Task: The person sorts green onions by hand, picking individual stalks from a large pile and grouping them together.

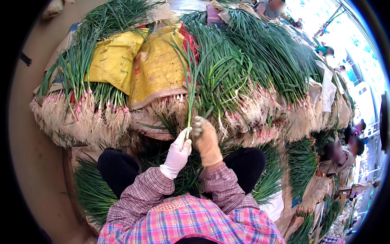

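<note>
My left hand (177, 155), in a thin white glove, pinches the lower end of a green garlic stalk (190, 106). The stalk stands upright, its long narrow leaves spreading away from me over the pile. Close on its right is my right hand (207, 142), in an orange-tan glove with greyish fingertips. Its fingers are curled and a little blurred; what they hold, if anything, is hidden. Just beyond both hands lies a big heap of green garlic (227, 69), with pink-white bulbs and long pale roots (91, 124) toward me.
Yellow sacks (115, 61) cover part of the heap. More green leaves lie beside my knees, at the left (91, 191) and right (268, 175). Further bundles (302, 162) rest on the right, near other seated people (341, 156). A plain wall and floor run along the left.
</note>
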A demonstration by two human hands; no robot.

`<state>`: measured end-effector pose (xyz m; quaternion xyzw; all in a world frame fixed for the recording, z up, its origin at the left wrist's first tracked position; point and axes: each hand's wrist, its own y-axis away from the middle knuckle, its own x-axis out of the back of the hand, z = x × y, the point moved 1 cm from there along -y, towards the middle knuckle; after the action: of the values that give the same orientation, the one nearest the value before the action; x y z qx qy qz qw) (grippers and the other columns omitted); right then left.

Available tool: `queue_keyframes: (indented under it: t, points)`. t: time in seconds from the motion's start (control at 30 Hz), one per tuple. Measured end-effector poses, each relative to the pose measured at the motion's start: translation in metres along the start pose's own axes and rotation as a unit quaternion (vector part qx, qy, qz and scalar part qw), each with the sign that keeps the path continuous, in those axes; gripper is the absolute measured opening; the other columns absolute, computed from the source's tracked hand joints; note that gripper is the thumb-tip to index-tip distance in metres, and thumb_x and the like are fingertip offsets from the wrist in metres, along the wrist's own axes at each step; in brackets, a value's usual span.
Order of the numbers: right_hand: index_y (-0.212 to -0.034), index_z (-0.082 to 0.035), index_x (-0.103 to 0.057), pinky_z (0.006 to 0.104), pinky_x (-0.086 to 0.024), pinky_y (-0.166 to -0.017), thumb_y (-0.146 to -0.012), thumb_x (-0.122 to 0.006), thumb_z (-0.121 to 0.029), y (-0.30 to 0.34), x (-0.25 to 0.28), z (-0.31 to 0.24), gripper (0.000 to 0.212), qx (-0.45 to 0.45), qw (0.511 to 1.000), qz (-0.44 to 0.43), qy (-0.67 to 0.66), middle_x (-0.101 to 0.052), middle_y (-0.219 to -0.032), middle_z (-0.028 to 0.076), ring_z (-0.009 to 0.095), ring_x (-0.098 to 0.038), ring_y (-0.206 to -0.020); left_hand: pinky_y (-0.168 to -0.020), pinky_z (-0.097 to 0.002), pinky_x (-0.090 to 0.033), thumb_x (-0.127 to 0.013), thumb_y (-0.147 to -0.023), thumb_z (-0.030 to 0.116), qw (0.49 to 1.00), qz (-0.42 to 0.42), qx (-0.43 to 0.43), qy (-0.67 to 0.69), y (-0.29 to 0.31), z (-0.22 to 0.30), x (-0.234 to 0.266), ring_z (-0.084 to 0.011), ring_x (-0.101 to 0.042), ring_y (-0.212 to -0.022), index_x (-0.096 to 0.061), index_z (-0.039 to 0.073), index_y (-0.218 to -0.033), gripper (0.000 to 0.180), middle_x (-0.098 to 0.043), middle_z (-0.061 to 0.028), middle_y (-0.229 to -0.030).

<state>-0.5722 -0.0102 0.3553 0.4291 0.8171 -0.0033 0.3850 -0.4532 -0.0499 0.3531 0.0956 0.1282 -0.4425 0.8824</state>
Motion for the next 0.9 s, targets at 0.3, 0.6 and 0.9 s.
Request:
queue_keyframes:
  t: [0.3, 0.6, 0.9]
  points:
    - [-0.09, -0.008, -0.054, 0.0311, -0.044, -0.068, -0.071, -0.067, -0.011, -0.072, 0.032, -0.049, 0.023, 0.361, 0.2, 0.173, 0.894, -0.05, -0.086, 0.003, 0.018, -0.049, -0.083, -0.043, -0.0141, -0.027, -0.048, -0.095, 0.013, 0.986, 0.092, -0.085, 0.108, -0.006, 0.04, 0.019, 0.0008, -0.032, -0.05, -0.052, 0.003, -0.12, 0.027, -0.039, 0.0096, -0.064]
    - [-0.093, -0.006, -0.057, 0.0264, -0.046, -0.057, -0.091, -0.05, -0.014, -0.041, -0.005, -0.104, 0.011, 0.205, 0.955, -0.002, 0.214, -0.059, -0.072, -0.001, 0.01, -0.052, -0.063, -0.043, -0.0136, -0.028, -0.047, -0.095, 0.009, 0.986, 0.094, -0.057, 0.128, -0.004, 0.046, 0.028, 0.0012, -0.034, -0.052, -0.054, 0.001, -0.116, 0.023, -0.039, 0.009, -0.066]
    - [-0.102, -0.006, -0.06, 0.0196, -0.045, -0.051, -0.09, -0.058, -0.018, -0.034, 0.01, -0.068, 0.017, 0.013, 0.992, -0.099, 0.078, -0.065, -0.085, 0.001, 0.007, -0.053, -0.061, -0.043, -0.014, -0.028, -0.048, -0.094, 0.011, 0.986, 0.097, -0.05, 0.13, -0.006, 0.045, 0.029, 0.0012, -0.036, -0.051, -0.055, 0.001, -0.114, 0.023, -0.041, 0.0086, -0.064]
